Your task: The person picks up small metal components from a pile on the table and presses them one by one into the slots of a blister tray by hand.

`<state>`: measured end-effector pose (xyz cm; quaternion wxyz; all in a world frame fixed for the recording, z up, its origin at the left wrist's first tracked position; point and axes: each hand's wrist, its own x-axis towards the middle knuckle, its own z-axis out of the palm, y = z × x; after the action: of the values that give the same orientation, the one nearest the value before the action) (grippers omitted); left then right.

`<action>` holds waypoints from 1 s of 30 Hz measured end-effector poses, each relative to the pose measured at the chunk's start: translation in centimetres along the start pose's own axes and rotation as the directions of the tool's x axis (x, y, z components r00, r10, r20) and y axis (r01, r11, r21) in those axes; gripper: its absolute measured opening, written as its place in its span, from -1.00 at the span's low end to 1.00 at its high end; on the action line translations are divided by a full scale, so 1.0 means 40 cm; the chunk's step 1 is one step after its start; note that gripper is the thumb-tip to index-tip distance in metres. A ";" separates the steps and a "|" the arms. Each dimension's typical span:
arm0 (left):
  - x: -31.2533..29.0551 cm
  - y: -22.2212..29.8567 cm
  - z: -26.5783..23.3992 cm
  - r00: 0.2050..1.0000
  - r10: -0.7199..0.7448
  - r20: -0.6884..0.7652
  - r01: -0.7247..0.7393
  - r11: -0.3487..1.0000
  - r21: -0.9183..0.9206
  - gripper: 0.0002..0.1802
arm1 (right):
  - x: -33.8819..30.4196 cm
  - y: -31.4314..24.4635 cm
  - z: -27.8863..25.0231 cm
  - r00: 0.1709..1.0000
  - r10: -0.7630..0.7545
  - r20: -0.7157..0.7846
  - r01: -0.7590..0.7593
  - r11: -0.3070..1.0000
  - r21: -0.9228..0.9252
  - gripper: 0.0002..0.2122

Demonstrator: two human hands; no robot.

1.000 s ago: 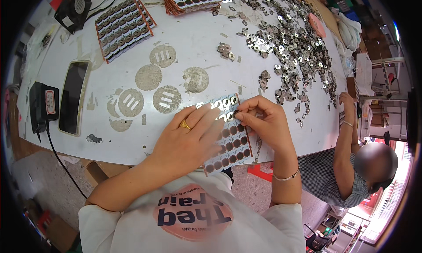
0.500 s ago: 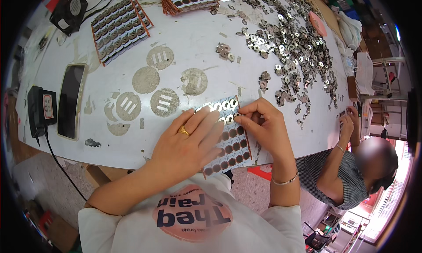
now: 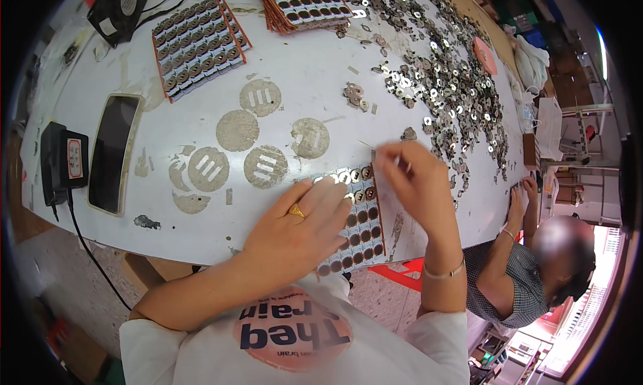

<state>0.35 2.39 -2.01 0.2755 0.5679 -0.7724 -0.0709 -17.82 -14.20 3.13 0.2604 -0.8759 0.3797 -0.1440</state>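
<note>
A panel (image 3: 363,234) of small circuit boards with orange-brown edges lies near the table's front edge. Dark round spots fill its nearer rows, while small shiny metal pieces (image 3: 355,177) sit on the far two rows. Across its left side rests my left hand (image 3: 301,217), fingers spread and slightly bent; their tips hide part of the panel. My right hand (image 3: 416,181) is just off the panel's far right corner. Its fingers are curled and smeared by motion, so whether anything is between them cannot be told.
Loose metal pieces (image 3: 462,100) are heaped at the far right, with a small cluster (image 3: 355,96) nearer the middle. Other panels (image 3: 199,47) and a panel stack (image 3: 301,7) lie at the back. A phone (image 3: 115,154) and black adapter (image 3: 64,164) are left. Another person (image 3: 516,271) sits right.
My right hand has come off the panel and moved outward past its far right corner. The left hand stays on the panel. The whole view has shifted slightly.
</note>
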 end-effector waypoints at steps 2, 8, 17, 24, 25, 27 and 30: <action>-0.004 -0.004 0.001 1.000 0.005 0.006 -0.005 1.000 -0.001 -0.42 | 0.084 -0.004 0.028 0.969 -0.042 -0.244 0.030 0.998 -0.052 -0.82; 0.003 -0.005 -0.004 1.000 0.028 0.010 -0.027 0.999 -0.034 -0.37 | 0.187 0.077 0.077 0.980 -0.060 -0.188 0.050 0.997 -0.057 -0.74; 0.015 -0.010 -0.015 0.992 -0.057 -0.109 0.045 0.993 -0.113 -0.32 | 0.010 -0.009 0.037 0.978 0.208 -0.002 -0.158 0.750 0.642 -0.68; -0.009 -0.046 -0.079 0.980 -0.164 -0.116 0.117 0.936 -0.332 -0.34 | -0.098 -0.085 0.050 0.984 0.156 0.089 -0.156 0.501 0.851 -0.74; -0.015 -0.045 -0.084 0.987 -0.119 -0.106 0.091 0.966 -0.243 -0.29 | -0.108 -0.076 0.052 0.983 0.145 0.110 -0.170 0.524 0.834 -0.79; -0.027 -0.041 -0.080 0.993 -0.083 -0.089 0.069 0.987 -0.148 -0.24 | -0.115 -0.061 0.070 0.993 0.074 0.087 -0.114 0.563 0.818 -0.82; -0.042 -0.040 -0.052 0.995 -0.095 -0.026 0.094 0.995 -0.025 -0.10 | -0.125 -0.074 0.077 0.996 0.029 0.079 -0.079 0.648 0.758 -0.88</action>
<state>3.07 3.80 -1.52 0.2890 0.6013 -0.7400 -0.0854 -18.03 -7.73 1.98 0.6186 -0.6785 0.3026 -0.2558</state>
